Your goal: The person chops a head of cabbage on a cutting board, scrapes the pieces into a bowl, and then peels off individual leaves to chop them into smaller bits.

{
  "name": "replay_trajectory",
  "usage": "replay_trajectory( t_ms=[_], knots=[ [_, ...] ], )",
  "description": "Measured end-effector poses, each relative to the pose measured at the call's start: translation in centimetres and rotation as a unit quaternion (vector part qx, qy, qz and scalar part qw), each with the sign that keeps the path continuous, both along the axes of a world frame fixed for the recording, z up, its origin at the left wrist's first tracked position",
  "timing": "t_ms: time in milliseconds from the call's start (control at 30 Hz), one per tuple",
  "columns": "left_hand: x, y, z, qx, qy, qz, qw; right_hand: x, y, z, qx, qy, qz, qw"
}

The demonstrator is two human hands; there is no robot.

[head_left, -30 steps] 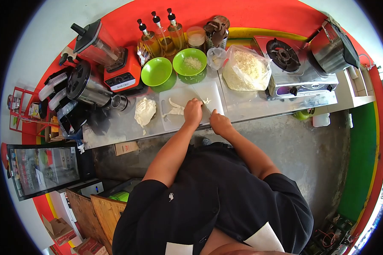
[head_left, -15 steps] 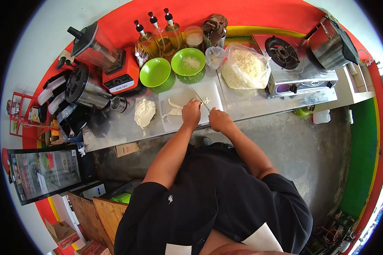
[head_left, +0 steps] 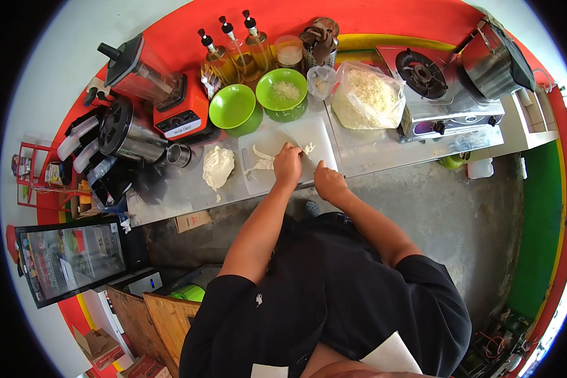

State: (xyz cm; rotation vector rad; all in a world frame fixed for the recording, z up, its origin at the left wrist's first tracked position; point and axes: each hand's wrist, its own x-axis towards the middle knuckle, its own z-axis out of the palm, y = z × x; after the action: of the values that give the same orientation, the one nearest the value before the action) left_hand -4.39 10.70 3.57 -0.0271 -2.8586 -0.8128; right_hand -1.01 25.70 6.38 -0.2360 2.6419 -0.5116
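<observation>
A white cutting board (head_left: pixel 320 129) lies on the counter below me. My right hand (head_left: pixel 331 183) is closed round the handle of a knife (head_left: pixel 307 159), its blade pointing away over the board. Just left of the blade, my left hand (head_left: pixel 288 165) has its fingers bent together on the board; whatever lies under them is hidden. Pale, soft-looking strips of food (head_left: pixel 261 160) spread out to the left of that hand. Beyond the blade sits a small heap of finely cut pale pieces (head_left: pixel 309 148). A larger pale lump (head_left: pixel 218 168) rests beside the board on the left.
Behind the board stand two green bowls, an empty one (head_left: pixel 232 107) and one (head_left: pixel 282 94) with pale shreds. A plastic bag of shreds (head_left: pixel 368 97) and a gas stove (head_left: pixel 447 116) are rightward. A blender (head_left: pixel 179 110) and steel jug (head_left: pixel 132 135) stand left; oil bottles (head_left: pixel 239 60) line the back.
My right hand has shifted slightly down and right with the knife. More of the small cut pieces show beside the blade. The whole view has moved a little.
</observation>
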Motion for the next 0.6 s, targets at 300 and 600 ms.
replay_trajectory(
  t_ms=[300,600],
  knots=[
    [0.8,0.0,0.0,0.032,0.027,-0.007,0.999,0.8,-0.1,0.0,-0.002,-0.040,-0.006,0.999],
    [0.7,-0.2,0.0,0.060,0.008,0.028,0.998,0.8,-0.5,0.0,-0.012,-0.012,-0.015,1.000]
  ],
)
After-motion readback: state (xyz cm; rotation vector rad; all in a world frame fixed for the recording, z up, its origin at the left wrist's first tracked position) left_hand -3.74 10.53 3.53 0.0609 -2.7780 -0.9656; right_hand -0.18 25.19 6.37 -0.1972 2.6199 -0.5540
